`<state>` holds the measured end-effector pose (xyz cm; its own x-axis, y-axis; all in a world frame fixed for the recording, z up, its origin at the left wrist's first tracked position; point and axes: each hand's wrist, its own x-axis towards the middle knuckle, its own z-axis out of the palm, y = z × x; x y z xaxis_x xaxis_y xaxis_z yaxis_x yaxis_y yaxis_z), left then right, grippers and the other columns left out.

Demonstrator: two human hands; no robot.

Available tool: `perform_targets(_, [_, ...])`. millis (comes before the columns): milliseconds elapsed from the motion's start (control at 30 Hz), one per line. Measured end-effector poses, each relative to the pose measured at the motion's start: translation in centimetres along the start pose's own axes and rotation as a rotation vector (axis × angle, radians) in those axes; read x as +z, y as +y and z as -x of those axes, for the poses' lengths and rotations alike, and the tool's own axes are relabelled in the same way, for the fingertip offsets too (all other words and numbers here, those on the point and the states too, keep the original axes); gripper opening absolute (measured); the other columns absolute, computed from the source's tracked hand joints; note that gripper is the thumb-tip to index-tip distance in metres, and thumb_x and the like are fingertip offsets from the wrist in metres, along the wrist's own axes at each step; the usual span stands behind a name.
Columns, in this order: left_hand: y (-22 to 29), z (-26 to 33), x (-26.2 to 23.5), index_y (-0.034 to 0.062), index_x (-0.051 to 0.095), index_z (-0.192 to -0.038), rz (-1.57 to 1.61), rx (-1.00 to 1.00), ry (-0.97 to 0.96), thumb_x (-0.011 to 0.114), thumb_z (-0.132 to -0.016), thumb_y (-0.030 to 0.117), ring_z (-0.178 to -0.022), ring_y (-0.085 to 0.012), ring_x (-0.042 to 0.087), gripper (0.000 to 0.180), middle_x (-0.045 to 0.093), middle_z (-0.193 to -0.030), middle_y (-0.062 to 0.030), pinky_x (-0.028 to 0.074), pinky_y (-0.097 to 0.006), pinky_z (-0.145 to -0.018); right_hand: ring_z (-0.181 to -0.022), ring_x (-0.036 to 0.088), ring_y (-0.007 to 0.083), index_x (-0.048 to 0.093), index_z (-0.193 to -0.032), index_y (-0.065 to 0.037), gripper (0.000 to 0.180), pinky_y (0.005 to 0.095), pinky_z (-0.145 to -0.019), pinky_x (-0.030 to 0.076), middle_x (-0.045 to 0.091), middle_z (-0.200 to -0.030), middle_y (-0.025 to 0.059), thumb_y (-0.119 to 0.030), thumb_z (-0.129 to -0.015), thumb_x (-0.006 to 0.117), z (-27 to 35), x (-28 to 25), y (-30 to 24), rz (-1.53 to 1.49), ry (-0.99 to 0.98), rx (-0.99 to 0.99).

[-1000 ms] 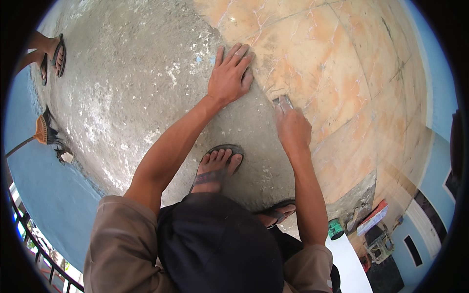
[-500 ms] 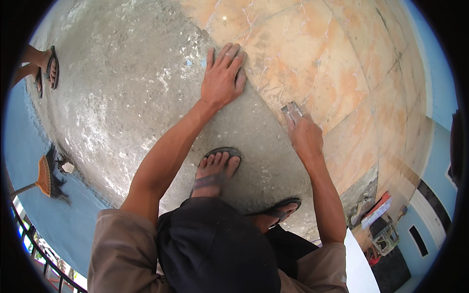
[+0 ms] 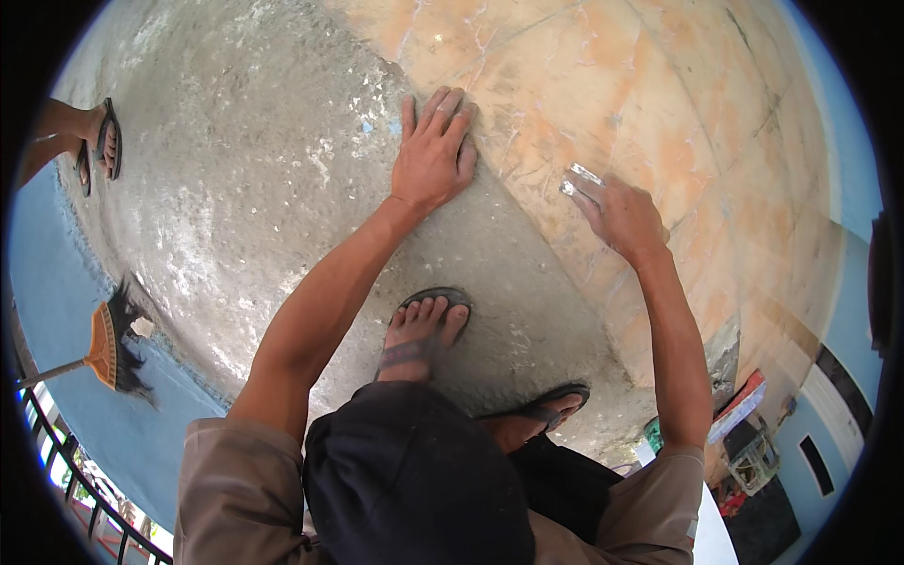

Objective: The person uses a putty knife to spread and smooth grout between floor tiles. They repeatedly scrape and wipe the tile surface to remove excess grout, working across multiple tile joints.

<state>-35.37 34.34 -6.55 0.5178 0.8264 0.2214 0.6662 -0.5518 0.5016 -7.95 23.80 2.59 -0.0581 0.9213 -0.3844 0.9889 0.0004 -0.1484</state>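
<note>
Single head-worn fisheye view, looking steeply down from above the person's own dark cap (image 3: 414, 480) onto the floor. The circular field bends straight edges toward its rim. Both forearms enter from 6 o'clock; the left hand (image 3: 431, 155) lies near 12 o'clock, the right hand (image 3: 621, 215) toward 2 o'clock. A broom (image 3: 104, 348) sits at 9 o'clock, near the rim.

Floor (image 3: 235, 188): grey cement, rough, matt, speckled white | tiles (image 3: 659, 104): orange-veined stone look, smooth, faint sheen | scraper (image 3: 579, 179) in right hand (image 3: 626, 218): bright, shiny metal | sandal (image 3: 443, 299): dark rubber, matt | broom (image 3: 111, 347): orange plastic head, dark bristles | railing (image 3: 66, 461): dark metal
</note>
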Motion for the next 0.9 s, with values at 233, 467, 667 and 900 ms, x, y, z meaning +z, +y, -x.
perform_targets(233, [-0.5,0.0,0.1,0.0063,0.057,-0.142,0.05,-0.009,0.005,0.062,-0.092,0.007,-0.15,-0.0345,0.041,0.05,0.051,-0.154,-0.0141,0.021,-0.062,-0.127,-0.082,0.072,0.0334,0.076,-0.128,-0.024,0.035,0.0455,-0.072,0.057,0.074,-0.095,0.0119,-0.043,-0.103,0.061,-5.1,-1.7,-1.8,0.154,-0.16,-0.201])
perform_targets(467, [0.0,-0.1,0.0,0.006,0.057,-0.142,0.037,-0.017,0.01,0.06,-0.091,0.003,-0.149,-0.0348,0.042,0.051,0.052,-0.153,-0.0144,0.022,-0.061,-0.127,-0.085,0.072,0.0337,0.077,-0.125,-0.03,0.027,0.0442,-0.076,0.059,0.075,-0.104,0.0094,-0.038,-0.102,0.064,-3.2,-0.7,1.3,0.046,-0.082,-0.179])
perform_targets(667, [-0.6,0.1,0.1,0.0068,0.057,-0.142,0.042,-0.012,0.017,0.06,-0.091,0.004,-0.15,-0.0336,0.041,0.051,0.051,-0.154,-0.014,0.021,-0.061,-0.127,-0.087,0.073,0.0335,0.079,-0.11,-0.021,0.025,0.0471,-0.074,0.058,0.075,-0.095,0.0121,-0.039,-0.1,0.064,-5.6,-1.7,-2.8,0.125,-0.092,-0.33])
perform_targets(900, [0.2,-0.2,0.2,0.0059,0.058,-0.14,0.032,-0.001,0.038,0.059,-0.091,0.002,-0.148,-0.0349,0.043,0.05,0.052,-0.151,-0.0144,0.023,-0.06,-0.127,-0.084,0.073,0.0347,0.079,-0.11,-0.022,0.024,0.0482,-0.074,0.057,0.073,-0.088,0.0138,-0.037,-0.1,0.063,-5.4,-0.7,-1.6,0.094,-0.07,-0.322])
